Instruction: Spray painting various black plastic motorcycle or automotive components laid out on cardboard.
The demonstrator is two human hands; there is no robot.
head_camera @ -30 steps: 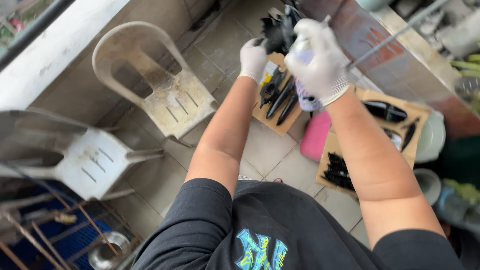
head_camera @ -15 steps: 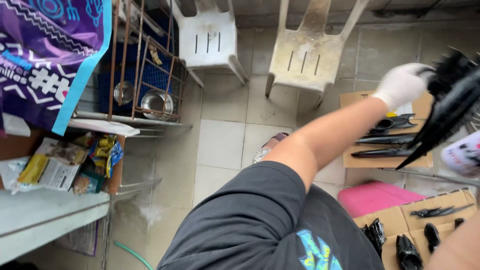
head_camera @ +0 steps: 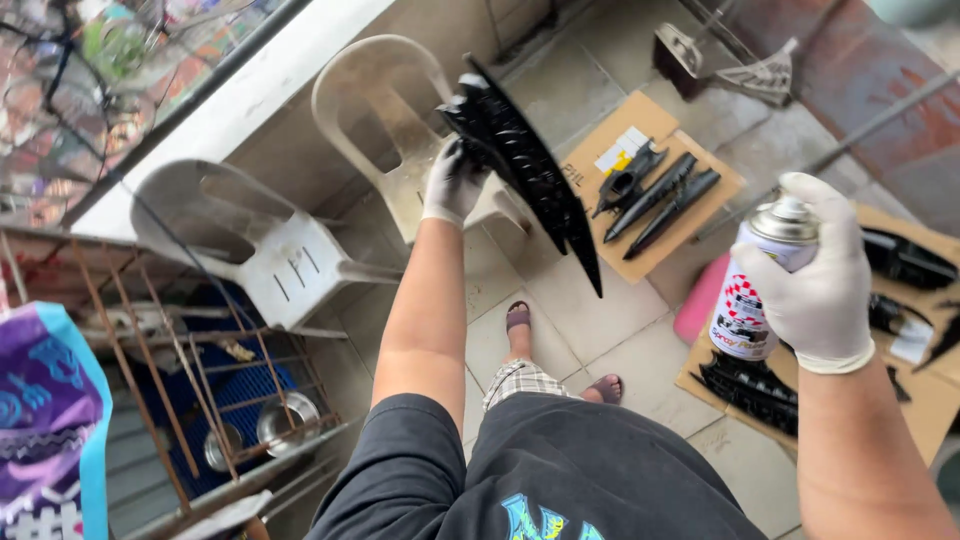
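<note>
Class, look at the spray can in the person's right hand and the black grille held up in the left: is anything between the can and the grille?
Nothing visible does. The right hand holds the spray can apart from the black grille raised by the left hand; only open air lies between them, with the floor tiles far below.

Even, soft daylight; bright exposure, wide-angle view from above.

No hard shadows on the tiled floor (head_camera: 600, 310); only faint soft shading under the white plastic chairs (head_camera: 270, 250). Mild specular glint on the metal top of the spray can (head_camera: 765, 275) and on the glossy black grille part (head_camera: 530, 165). White gloves near clipping on the right hand (head_camera: 815, 285). Upper-left corner, behind the window ledge (head_camera: 210, 130), is smeared and out of focus. Straight edges bow toward frame borders. Centre acceptably sharp.
</note>
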